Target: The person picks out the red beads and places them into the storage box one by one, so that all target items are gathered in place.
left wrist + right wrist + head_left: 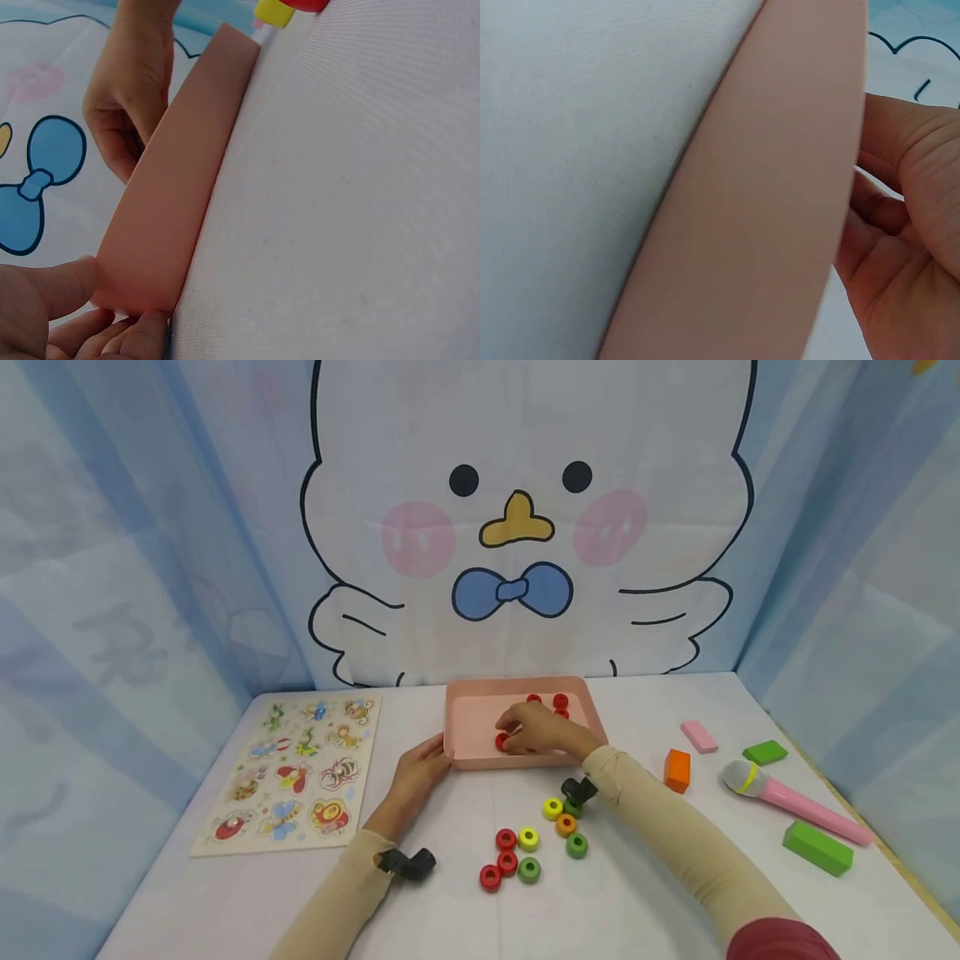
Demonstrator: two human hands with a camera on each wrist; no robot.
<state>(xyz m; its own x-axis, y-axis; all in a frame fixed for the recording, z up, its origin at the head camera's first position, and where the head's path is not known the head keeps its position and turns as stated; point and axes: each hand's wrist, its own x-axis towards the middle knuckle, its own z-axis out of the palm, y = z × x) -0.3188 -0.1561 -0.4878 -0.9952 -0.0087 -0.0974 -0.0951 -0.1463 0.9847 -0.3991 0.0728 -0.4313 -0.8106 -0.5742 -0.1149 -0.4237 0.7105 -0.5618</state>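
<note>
A pink tray (487, 763) lies at the back of the white table, with several red ring beads (560, 701) inside it. My left hand (420, 771) holds the tray's near left corner; in the left wrist view its thumb (71, 285) is at the rim and its fingers are low against the corner. Reaching over the front wall, my right hand (543, 729) has its fingertips down in the tray and pinches a red ring bead (501, 742). In the right wrist view the tray wall (742, 187) hides those fingertips and the bead.
Loose red, yellow, green and orange ring beads (528, 838) lie in front of the tray. An insect picture board (300, 772) is on the left. On the right are a pink toy microphone (810, 810), an orange block (677, 771), green blocks (817, 848) and a pink block (699, 737).
</note>
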